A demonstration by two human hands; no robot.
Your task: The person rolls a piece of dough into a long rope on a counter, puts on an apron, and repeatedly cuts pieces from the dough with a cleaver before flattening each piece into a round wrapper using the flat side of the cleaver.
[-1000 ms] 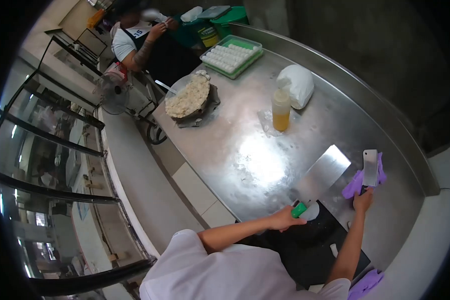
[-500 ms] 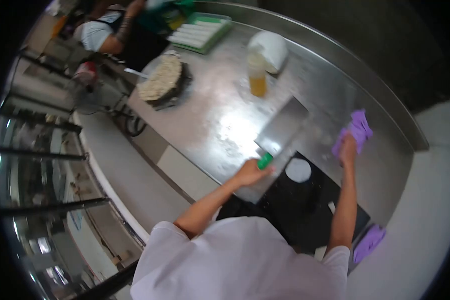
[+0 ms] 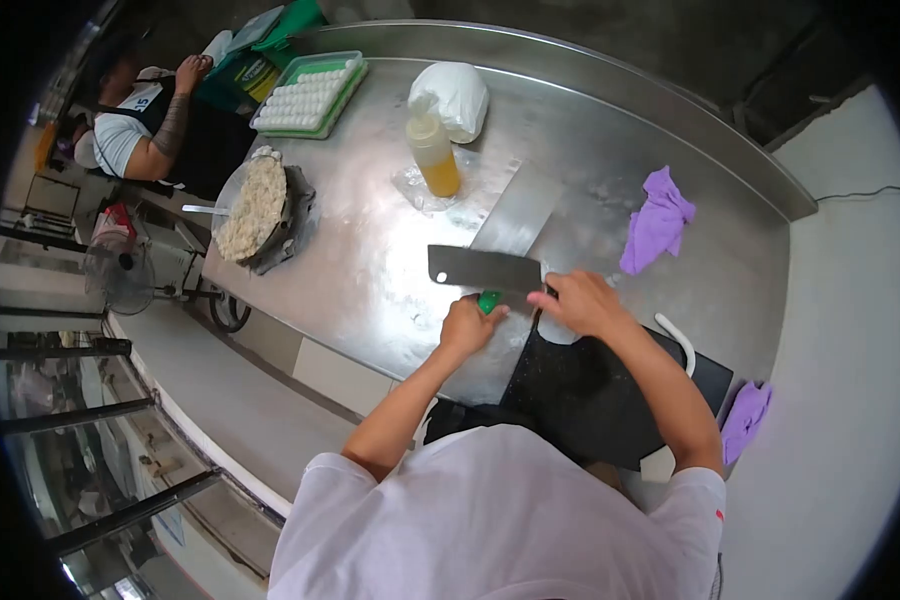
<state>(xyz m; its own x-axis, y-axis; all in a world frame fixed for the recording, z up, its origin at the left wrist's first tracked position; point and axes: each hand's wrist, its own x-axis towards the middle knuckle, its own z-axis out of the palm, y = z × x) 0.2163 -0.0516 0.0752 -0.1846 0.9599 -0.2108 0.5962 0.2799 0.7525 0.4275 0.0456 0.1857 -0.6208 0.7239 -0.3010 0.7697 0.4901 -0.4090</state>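
Note:
My left hand (image 3: pixel 467 328) is closed around the green handle (image 3: pixel 489 300) of a tool with a broad, flat metal blade (image 3: pixel 520 205). In my right hand (image 3: pixel 587 303) is a dark cleaver (image 3: pixel 483 268), its blade pointing left across the green-handled tool. Whether the two blades touch, I cannot tell. Just under my right hand, a pale round disc (image 3: pixel 558 328) lies at the top edge of a black board (image 3: pixel 590 395). A crumpled purple cloth (image 3: pixel 658 222) rests on the metal table farther right, apart from my hand.
On the steel table (image 3: pixel 360 230) stand a squeeze bottle of yellow liquid (image 3: pixel 432 160), a white bag (image 3: pixel 452 100), a tray of eggs (image 3: pixel 310 95) and a pan of crumbly pale food (image 3: pixel 255 210). A person (image 3: pixel 155 130) is at the far left. Another purple cloth (image 3: pixel 746 422) lies right.
My right hand has let go of the purple cloth, moved left and taken hold of the cleaver. My left hand still grips the green handle. The camera view has shifted.

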